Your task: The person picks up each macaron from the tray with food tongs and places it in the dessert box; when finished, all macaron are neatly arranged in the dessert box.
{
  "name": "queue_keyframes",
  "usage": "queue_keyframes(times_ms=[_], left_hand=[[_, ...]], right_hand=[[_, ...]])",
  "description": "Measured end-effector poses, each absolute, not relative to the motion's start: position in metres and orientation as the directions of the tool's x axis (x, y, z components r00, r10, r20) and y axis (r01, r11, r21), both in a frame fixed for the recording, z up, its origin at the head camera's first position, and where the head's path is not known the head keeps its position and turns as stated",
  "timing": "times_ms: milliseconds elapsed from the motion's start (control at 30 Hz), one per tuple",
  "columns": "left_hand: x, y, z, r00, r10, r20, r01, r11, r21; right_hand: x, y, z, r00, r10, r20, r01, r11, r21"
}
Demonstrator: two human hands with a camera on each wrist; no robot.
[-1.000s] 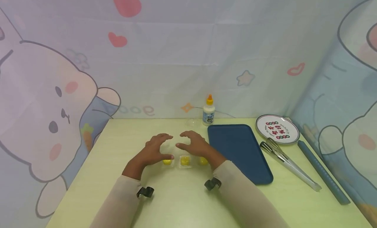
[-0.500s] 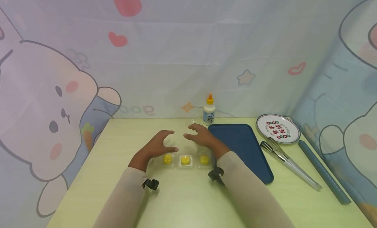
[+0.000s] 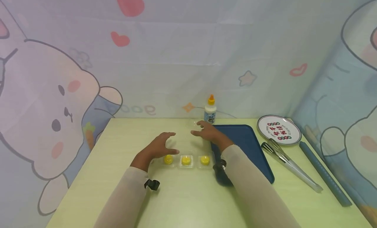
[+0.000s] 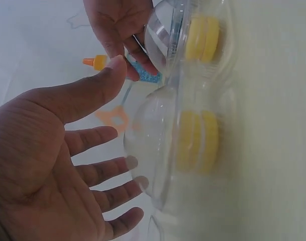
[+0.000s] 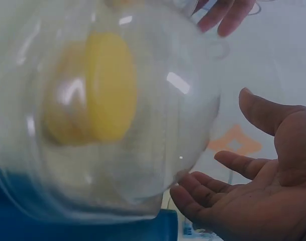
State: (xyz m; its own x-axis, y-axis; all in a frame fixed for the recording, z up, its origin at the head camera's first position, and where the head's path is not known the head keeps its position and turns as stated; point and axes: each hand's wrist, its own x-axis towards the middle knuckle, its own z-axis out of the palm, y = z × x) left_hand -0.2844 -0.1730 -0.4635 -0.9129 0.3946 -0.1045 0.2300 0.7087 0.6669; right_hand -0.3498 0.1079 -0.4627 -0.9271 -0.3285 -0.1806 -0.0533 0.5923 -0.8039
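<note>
Three yellow macarons, the left one [image 3: 168, 159], middle one [image 3: 186, 160] and right one [image 3: 205, 160], sit in a row in clear domed plastic boxes [image 3: 186, 166]. My left hand [image 3: 160, 145] hovers above and behind the left box, thumb and fingers spread apart. Behind the right box my right hand [image 3: 208, 132] is held with loosely bent fingers, partly over the tray's edge. Neither hand holds anything. In the left wrist view, the fingertips overlap a clear dome [image 4: 150, 145]. A large dome [image 5: 168, 125] stands before the right hand [image 5: 248, 175] in the right wrist view.
A dark blue tray [image 3: 244, 143] lies right of the boxes, partly under the right sleeve. Further right are a printed plate [image 3: 279, 130], metal tongs [image 3: 291, 166] and a blue-grey bar [image 3: 324, 174]. A glue bottle [image 3: 210, 112] stands at the back by the curtain.
Both hands have shifted right, the right hand further and slightly back, so the gap between them has widened. The macaron boxes, partly covered before, now show more fully and have stayed in place.
</note>
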Motion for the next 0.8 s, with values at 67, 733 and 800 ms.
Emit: queue_keyframes(times_ms=[67, 733, 800], left_hand=[[-0.280, -0.176, -0.465, -0.915, 0.392, -0.094, 0.236, 0.709, 0.665], [-0.256, -0.192, -0.465, -0.908, 0.418, -0.031, 0.305, 0.710, 0.634], [-0.256, -0.193, -0.465, -0.907, 0.420, -0.028, 0.307, 0.706, 0.638]], right_hand=[[-0.352, 0.110, -0.463, -0.922, -0.331, -0.200, -0.034, 0.585, -0.810], [-0.365, 0.112, -0.472, -0.884, -0.409, -0.226, -0.070, 0.595, -0.801], [-0.366, 0.112, -0.473, -0.882, -0.416, -0.219, -0.077, 0.588, -0.805]])
